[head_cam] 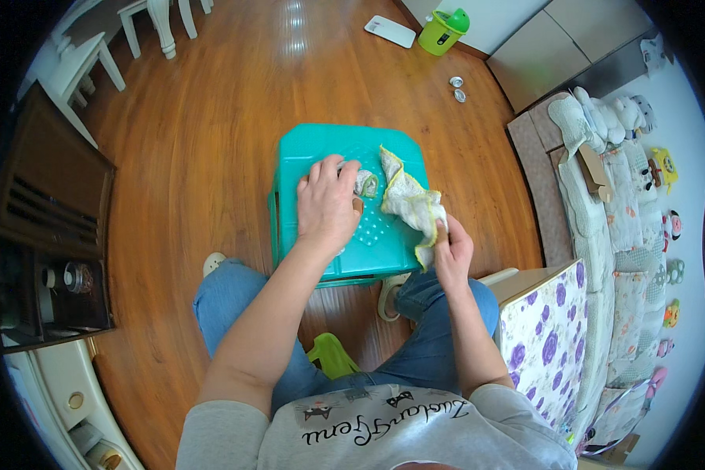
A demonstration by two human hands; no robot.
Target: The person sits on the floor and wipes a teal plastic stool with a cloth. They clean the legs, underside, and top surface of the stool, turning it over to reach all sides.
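Note:
A teal plastic stool (352, 235) stands between my knees. My left hand (329, 200) is over its top, fingers curled on a small bundled cloth with a green edge (367, 183); part of the bundle is hidden under the fingers. To the right, my right hand (453, 249) pinches the lower end of a crumpled whitish cloth with yellow edging (408, 200). That cloth stretches diagonally over the stool's right part, its far end near the bundle but apart from it.
Beyond the stool, a green bin (440, 34), a white tray-like item (390, 31) and two small round metallic objects (457, 89) are on the wooden floor. A flower-patterned surface (543, 341) is at my right; a dark cabinet (53, 217) stands left.

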